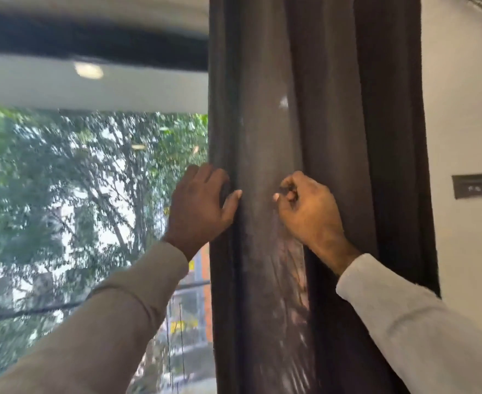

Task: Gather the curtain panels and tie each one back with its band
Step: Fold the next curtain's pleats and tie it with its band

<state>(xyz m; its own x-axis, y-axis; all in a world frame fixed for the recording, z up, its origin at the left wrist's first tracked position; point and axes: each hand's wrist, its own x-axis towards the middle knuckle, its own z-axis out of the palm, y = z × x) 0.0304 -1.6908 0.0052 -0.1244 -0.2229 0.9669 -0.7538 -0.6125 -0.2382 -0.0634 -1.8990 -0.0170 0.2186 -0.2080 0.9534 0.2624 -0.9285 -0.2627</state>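
A dark brown curtain panel [265, 132] hangs in thick vertical folds right of the window. My left hand [202, 203] wraps round the panel's left edge, fingers behind the cloth and thumb on the front. My right hand [308, 211] is curled into a fist and pinches a fold of the same panel near its middle. The two hands sit at the same height, a short gap apart. No tie band can be made out.
A large window [92, 209] with trees outside fills the left half. A white wall [467, 109] lies to the right of the curtain, with a dark switch plate [473, 185] on it. The picture is blurred by motion.
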